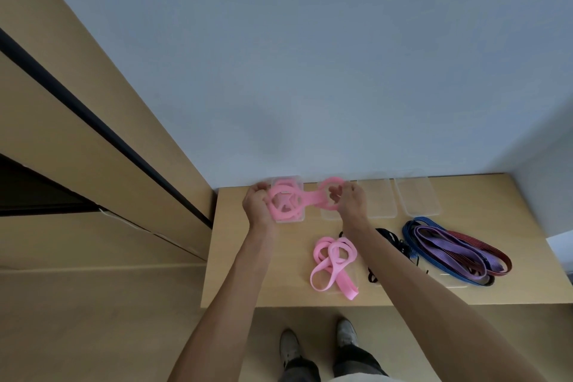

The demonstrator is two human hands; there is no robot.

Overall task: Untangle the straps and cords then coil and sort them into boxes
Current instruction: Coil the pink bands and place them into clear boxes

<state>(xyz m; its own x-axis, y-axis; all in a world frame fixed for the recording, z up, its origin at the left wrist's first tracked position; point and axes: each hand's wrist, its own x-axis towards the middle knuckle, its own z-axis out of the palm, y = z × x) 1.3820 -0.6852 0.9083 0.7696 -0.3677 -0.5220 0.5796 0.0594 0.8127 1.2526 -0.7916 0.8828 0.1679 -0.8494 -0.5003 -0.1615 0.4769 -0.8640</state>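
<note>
A: At the far edge of the tabletop (235, 273), around eleven o'clock from where you stand, your left hand (258, 202) has its fingers curled shut on the rim of the pink coil (284, 201) sitting in the leftmost clear box (287, 219).

B: And the other end?

A: Your right hand (352, 200), just past twelve o'clock, pinches a second loop of the same pink strap (331, 197), held above the next box over. A short flat run joins the two coils.

B: So how should you finish it?

A: My read: keep the left coil pressed down so it cannot spring open, then fold the right loop over onto it, flat side down, without twisting the joining run. Release the right fingers last.

B: What waits after?

A: A loose pink strap (333, 262) lies near you at one o'clock; black cords (393, 240) and the blue, purple and red straps (455, 250) are heaped at two o'clock. The two clear boxes (417, 195) behind that heap look empty.
</note>
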